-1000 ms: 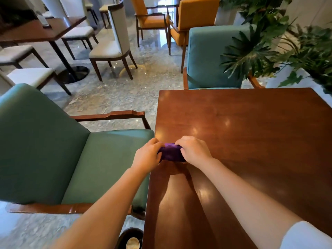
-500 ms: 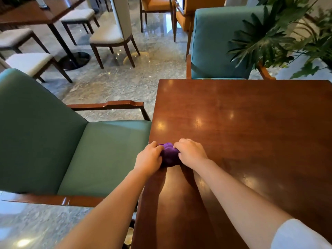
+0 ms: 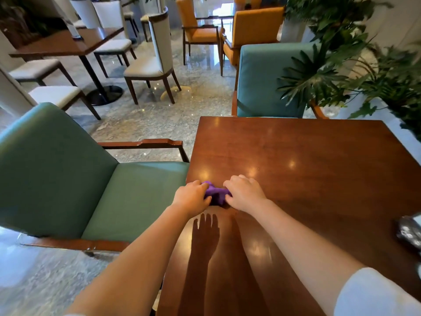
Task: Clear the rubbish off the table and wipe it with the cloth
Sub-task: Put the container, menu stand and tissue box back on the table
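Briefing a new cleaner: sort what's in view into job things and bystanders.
Job things:
bunched purple cloth, gripped by left hand and right hand
glossy brown wooden table

Just around:
green padded armchair
teal armchair
leafy green plants
dark shiny object, table's right edge, unidentifiable

Two bare forearms, bare hands, white sleeve (image 3: pixel 376 295) ending above the right elbow

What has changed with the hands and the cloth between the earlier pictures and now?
Little changed. Both hands, left hand and right hand, still hold the bunched purple cloth at the left edge of the table, as they did a second ago; neither took hold nor let go. The view shifted, so a dark shiny object now shows at the right edge. The green chair stayed in place.
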`<action>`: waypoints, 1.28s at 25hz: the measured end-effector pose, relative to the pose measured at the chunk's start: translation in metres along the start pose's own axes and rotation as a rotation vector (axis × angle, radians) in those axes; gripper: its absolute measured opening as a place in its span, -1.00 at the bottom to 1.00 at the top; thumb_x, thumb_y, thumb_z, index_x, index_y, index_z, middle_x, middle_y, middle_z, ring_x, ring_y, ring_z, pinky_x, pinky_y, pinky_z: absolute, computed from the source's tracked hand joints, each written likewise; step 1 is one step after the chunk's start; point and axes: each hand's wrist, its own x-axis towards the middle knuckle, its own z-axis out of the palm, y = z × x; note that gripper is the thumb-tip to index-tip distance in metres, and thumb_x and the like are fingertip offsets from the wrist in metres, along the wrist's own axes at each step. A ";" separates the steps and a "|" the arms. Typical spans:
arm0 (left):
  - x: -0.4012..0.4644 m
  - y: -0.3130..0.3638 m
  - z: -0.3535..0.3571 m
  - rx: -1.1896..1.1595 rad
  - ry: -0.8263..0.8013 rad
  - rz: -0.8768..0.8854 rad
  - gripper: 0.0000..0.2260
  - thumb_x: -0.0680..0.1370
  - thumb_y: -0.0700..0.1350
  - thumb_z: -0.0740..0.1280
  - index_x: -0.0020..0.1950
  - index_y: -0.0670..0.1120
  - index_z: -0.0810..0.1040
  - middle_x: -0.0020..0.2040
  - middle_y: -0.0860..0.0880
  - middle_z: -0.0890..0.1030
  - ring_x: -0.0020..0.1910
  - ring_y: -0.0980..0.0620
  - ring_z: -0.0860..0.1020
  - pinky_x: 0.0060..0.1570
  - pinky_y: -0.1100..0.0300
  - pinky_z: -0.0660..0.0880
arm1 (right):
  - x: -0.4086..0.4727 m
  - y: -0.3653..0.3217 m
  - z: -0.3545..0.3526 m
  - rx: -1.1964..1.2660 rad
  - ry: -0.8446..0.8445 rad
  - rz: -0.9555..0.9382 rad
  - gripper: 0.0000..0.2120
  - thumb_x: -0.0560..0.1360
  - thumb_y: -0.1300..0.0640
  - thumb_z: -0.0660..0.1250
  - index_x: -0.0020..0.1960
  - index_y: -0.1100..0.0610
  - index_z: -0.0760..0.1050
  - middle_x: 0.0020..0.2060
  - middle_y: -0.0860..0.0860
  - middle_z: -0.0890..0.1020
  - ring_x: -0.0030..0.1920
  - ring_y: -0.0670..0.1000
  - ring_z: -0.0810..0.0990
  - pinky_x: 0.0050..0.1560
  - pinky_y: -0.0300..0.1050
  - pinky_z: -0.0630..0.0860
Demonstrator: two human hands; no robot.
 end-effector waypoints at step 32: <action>-0.061 0.409 0.155 -0.093 0.165 0.218 -0.60 0.58 0.07 0.15 0.40 -0.02 0.32 0.42 -0.05 0.35 0.42 -0.05 0.26 0.32 0.00 0.23 | -0.375 0.310 -0.012 -0.151 0.285 0.590 -0.57 0.43 -0.01 0.26 0.28 0.03 0.39 0.28 0.08 0.41 0.28 0.14 0.32 0.19 0.11 0.29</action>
